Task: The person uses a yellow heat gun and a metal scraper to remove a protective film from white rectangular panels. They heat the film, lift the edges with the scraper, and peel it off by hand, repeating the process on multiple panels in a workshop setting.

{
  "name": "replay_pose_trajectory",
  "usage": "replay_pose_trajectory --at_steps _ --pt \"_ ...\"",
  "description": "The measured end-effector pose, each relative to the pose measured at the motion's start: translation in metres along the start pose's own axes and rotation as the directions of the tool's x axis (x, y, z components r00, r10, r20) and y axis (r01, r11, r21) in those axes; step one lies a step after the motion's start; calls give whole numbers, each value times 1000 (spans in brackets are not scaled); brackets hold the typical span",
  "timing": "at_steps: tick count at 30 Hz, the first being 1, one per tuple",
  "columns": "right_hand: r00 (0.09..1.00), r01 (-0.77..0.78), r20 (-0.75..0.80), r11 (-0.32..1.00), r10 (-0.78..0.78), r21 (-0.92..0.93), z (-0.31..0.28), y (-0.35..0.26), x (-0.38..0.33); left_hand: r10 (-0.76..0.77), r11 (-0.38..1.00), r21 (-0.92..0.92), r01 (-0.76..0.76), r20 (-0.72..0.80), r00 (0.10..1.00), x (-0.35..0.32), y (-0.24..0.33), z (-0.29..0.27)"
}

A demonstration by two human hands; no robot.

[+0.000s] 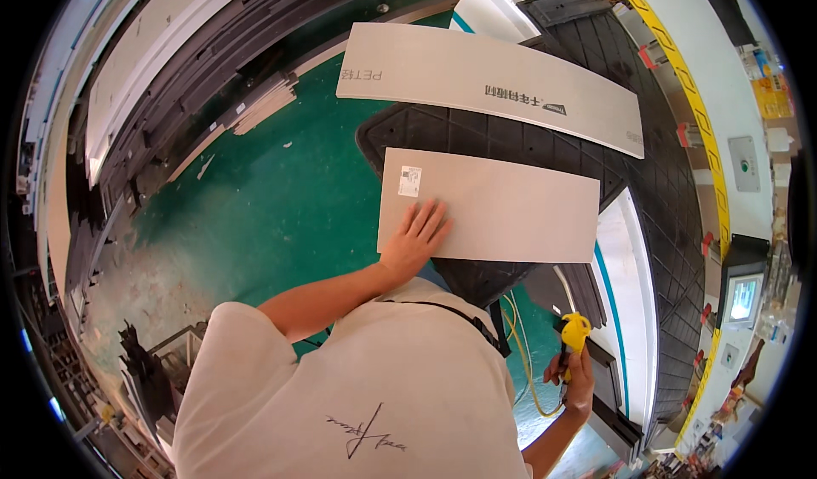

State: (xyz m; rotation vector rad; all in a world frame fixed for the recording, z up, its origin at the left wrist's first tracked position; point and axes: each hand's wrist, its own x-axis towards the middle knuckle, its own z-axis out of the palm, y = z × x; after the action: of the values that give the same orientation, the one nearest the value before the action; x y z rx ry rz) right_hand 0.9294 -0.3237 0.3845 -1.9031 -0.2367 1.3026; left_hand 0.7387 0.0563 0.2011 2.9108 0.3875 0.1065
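My left hand (417, 236) lies flat on a pale beige board (502, 211), its fingers spread, close to the board's left end. A small white label (409, 181) is stuck on that board above my fingertips. Down at the right, my right hand (575, 384) is closed around a yellow air blow gun (575, 332) with a thin nozzle pointing away from me. A yellow hose (529, 377) loops beside this hand. Beyond the first board, a longer pale board (494, 79) with dark print rests on the black work surface (477, 130).
White machine panels with a teal stripe (614, 309) stand at the right. A yellow-edged machine beam (681, 62) with a small screen (743, 298) runs along the far right. Long dark strips (196, 79) are stacked at the left, beside the green floor (264, 189).
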Motion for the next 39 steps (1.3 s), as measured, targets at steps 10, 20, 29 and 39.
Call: replay_pose_trajectory --at_steps 10,20,29,39 --pt "997 56 43 976 -67 210 26 19 -50 -4 975 -222 25 95 995 71 -19 -172" --pt "944 103 280 964 -172 246 46 72 -62 -207 938 -278 205 24 978 84 -75 -145" --pt "802 159 592 984 -82 -80 85 -55 46 -761 297 -691 659 246 601 -218 -40 -162" --pt "426 147 857 912 291 -383 142 -62 59 -937 -343 -898 275 308 -163 -440 235 -129"
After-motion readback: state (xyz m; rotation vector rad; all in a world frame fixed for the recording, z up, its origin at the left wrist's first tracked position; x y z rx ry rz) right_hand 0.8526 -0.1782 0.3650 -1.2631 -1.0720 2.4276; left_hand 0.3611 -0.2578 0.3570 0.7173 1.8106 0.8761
